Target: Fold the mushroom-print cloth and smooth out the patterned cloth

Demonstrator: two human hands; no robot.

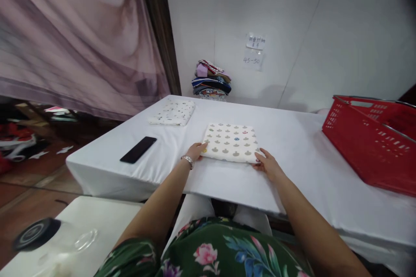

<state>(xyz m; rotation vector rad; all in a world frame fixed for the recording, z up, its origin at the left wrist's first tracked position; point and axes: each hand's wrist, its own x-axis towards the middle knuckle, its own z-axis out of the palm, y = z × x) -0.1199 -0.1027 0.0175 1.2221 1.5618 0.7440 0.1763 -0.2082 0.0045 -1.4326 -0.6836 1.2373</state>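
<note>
Holding a patterned cloth [229, 142], apparently fully folded, between left hand [195, 151] and right hand [269, 165], leaving no loose flap visible.

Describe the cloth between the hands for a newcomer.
On the white-covered table, look near its front edge, between the bare left hand and bare right hand. The folded white rectangular cloth there carries rows of greyish motifs, unlike the other folded white cloth, farther left, with small scattered dark marks.

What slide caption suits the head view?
Left hand and right hand hold a folded white patterned cloth at a white-draped table, red plastic basket at right.
</note>
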